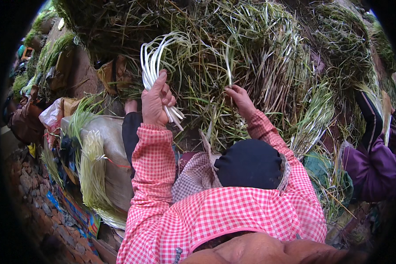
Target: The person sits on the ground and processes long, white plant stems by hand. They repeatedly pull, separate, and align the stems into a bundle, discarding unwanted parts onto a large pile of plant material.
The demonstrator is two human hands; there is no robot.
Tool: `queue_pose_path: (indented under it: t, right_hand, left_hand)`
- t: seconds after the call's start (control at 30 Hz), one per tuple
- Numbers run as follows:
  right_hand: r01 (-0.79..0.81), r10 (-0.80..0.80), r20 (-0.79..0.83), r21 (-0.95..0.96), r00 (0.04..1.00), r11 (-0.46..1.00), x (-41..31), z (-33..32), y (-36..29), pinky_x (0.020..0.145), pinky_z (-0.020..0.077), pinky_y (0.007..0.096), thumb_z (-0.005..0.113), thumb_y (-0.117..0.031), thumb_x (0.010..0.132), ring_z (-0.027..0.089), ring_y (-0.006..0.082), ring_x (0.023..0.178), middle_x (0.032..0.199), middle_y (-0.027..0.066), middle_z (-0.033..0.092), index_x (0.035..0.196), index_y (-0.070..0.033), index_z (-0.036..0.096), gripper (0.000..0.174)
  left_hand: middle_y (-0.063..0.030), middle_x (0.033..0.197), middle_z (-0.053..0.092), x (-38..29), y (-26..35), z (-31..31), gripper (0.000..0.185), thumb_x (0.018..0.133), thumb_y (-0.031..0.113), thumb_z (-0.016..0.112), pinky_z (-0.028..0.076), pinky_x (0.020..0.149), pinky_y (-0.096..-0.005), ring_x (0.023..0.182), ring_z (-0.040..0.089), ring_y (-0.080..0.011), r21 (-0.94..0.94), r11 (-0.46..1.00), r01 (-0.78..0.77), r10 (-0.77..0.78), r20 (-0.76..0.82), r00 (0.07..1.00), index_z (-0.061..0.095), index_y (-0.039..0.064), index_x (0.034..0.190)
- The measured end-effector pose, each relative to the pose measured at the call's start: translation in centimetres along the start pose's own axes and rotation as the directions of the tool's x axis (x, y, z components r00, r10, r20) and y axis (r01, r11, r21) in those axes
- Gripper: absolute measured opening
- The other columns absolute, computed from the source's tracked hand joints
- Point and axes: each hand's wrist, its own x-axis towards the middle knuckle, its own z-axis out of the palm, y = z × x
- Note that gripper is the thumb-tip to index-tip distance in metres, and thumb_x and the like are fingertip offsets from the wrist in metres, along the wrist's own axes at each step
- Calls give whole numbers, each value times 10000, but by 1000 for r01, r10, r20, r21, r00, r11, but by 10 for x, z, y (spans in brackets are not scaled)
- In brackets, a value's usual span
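My left hand (156, 99) is closed around a bundle of long pale plant stalks (151, 62), whose cut white ends stick out below the fist and whose upper parts curl over. To its right, my right hand (239, 97) pinches a thin pale stalk (229, 67) between thumb and fingers; the stalk rises from the fingertips. Both hands are apart, above a large heap of tangled green and brownish stalks (274, 66). Its individual stalks are hard to tell apart behind the hands.
A tied bundle of pale stalks (93, 168) lies over a plastic-wrapped block (114, 145) at left. A person in purple (371, 168) sits at right, another in brown (28, 118) at far left. Broken reddish stones (36, 191) cover the lower left ground.
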Motion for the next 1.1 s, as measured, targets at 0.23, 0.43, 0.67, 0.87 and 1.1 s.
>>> queue_pose_path:
  t: [0.23,0.43,0.67,0.87,1.1]
  right_hand:
    - [360,-326,272,-83,905,929,-36,21,-20,550,443,200,589,-143,930,505,42,590,736,-27,566,1005,-18,605,147]
    - [562,-359,475,-405,803,722,-51,35,-24,589,467,243,682,-111,837,527,71,618,703,56,600,1012,-49,621,196]
    - [664,-369,562,-523,740,534,-53,32,-26,580,481,293,687,-167,830,590,158,599,707,101,596,991,-71,616,201]
    - [139,-161,330,90,930,986,-46,35,-32,634,464,257,583,-307,937,575,89,688,822,4,628,997,-21,603,293]
    - [285,-283,310,40,908,958,-15,15,10,586,422,206,613,-222,920,517,46,640,715,-18,616,868,-22,667,213]
  left_hand:
    - [42,560,447,-1,-10,5,168,869,145,678,302,349,-215,376,357,-50,-18,1000,13,-12,28,1000,594,56,984]
    - [-23,660,598,-7,-37,17,177,822,142,729,336,351,-201,386,421,-45,208,978,8,-3,-28,1000,619,31,906]
    - [38,622,567,-10,-67,19,180,792,161,761,301,366,-185,403,417,-29,505,862,46,-71,30,997,643,46,863]
    - [36,622,576,-12,-72,16,171,794,148,755,305,368,-176,397,424,-31,519,852,69,-119,63,991,646,39,867]
    - [-13,677,644,-11,-75,17,151,788,98,753,327,366,-174,396,447,-37,376,926,-24,26,0,1000,649,26,872]
